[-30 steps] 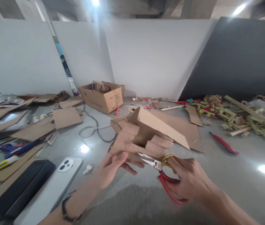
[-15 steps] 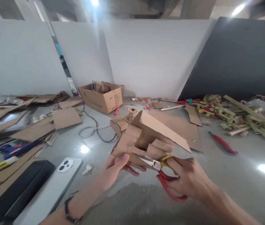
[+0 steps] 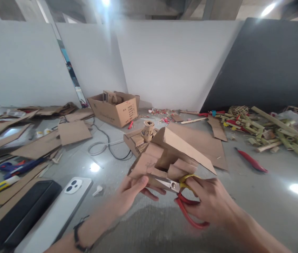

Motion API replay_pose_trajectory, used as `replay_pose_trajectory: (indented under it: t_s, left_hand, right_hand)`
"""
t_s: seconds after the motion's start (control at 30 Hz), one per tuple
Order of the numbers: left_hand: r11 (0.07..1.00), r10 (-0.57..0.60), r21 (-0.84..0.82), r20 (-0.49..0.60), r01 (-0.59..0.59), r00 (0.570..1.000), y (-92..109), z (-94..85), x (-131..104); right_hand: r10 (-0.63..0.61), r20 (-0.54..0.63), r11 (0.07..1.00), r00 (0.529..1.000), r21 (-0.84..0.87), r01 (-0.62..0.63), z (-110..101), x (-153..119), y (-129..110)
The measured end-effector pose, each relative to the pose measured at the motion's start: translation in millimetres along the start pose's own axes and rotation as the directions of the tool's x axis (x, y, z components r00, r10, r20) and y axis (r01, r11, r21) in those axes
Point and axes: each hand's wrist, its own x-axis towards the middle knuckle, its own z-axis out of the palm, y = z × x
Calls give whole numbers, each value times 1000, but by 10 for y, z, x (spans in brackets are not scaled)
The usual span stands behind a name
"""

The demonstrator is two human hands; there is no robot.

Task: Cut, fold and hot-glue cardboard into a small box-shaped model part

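Observation:
My left hand (image 3: 134,189) grips the near left edge of a folded piece of cardboard (image 3: 149,154), thumb on top and fingers beneath. The cardboard has a cut-out opening in its middle and a long flap slanting down to the right. In my right hand (image 3: 204,196) is a pair of scissors (image 3: 173,186) with one yellow and one red handle loop. Its blades point left and lie at the cardboard's near edge, close to my left thumb; the handles stand apart. Just behind sits a small cardboard model (image 3: 149,130) with a round tower-like part.
A cardboard box (image 3: 117,112) stands near the white wall. On the left lie cardboard sheets (image 3: 75,133), a glue gun (image 3: 19,168), a white phone (image 3: 56,214), a black case (image 3: 22,214) and an earbud (image 3: 98,190). Bamboo pieces (image 3: 283,130) and a red knife (image 3: 251,160) are on the right.
The cardboard has shifted slightly to the right and tilted a little, showing more of the model behind it. The scissors have moved slightly left against it, and their handles remain apart.

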Motion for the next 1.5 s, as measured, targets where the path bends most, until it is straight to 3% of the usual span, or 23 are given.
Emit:
replay_pose_trajectory:
  t_s: [0.33,0.63,0.8,1.13,1.5]
  left_hand:
    - [999,9,40,30,-10,1000,9,2,-23]
    - [997,69,42,-25,-68,997,28,-60,-13]
    - [999,16,28,-51,-15,999,39,-9,-15]
    - [998,65,24,-14,-65,998,3,-28,-20]
    - [994,101,39,-25,-100,995,7,-15,-27]
  right_hand:
    - [0,29,1000,1000,27,0,-101,42,23]
    - [-16,62,999,998,-37,19,-52,16,64]
    - [-21,40,998,999,-50,23,-23,-3,59]
    - [-68,-17,996,998,-50,67,-69,28,76]
    - [-61,8,992,998,-106,62,-71,19,107]
